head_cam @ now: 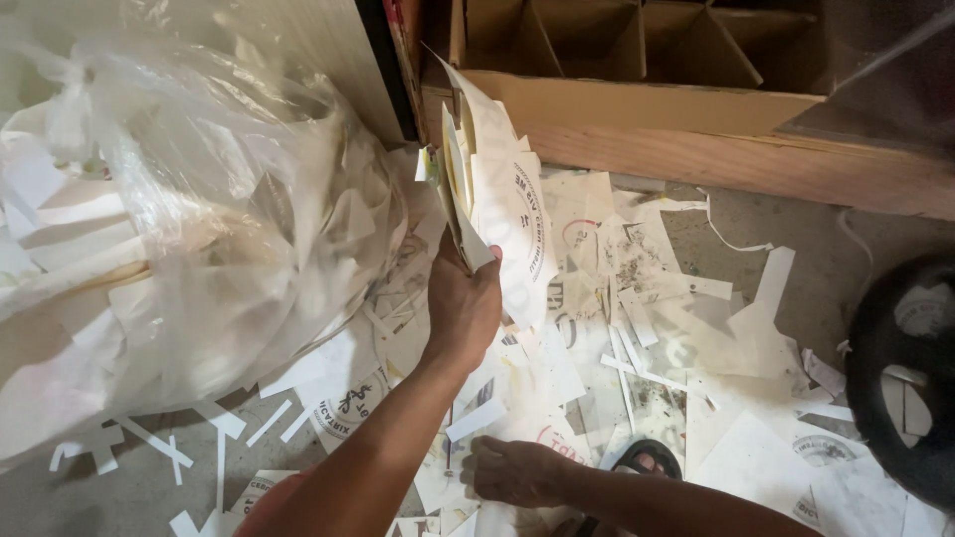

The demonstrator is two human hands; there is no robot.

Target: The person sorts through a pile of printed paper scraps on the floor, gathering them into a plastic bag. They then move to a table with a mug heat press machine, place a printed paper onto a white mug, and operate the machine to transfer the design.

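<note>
My left hand (pixel 463 308) is raised over the floor, holding a bundle of white printed paper sheets (pixel 502 199) upright, with the thumb on the bundle's near face. Lower down, my right hand (pixel 512 472) is on the floor litter. Its fingers are curled down onto a white paper scrap (pixel 476 420) among the pile. Loose sheets and cut strips of printed paper (pixel 637 328) cover the concrete floor around both hands.
A big clear plastic bag (pixel 179 219) stuffed with paper fills the left side. A cardboard box with dividers (pixel 637 60) sits on a wooden ledge (pixel 756 164) at the back. A black round object (pixel 900 378) stands at the right. A dark sandal (pixel 647 457) lies near my right hand.
</note>
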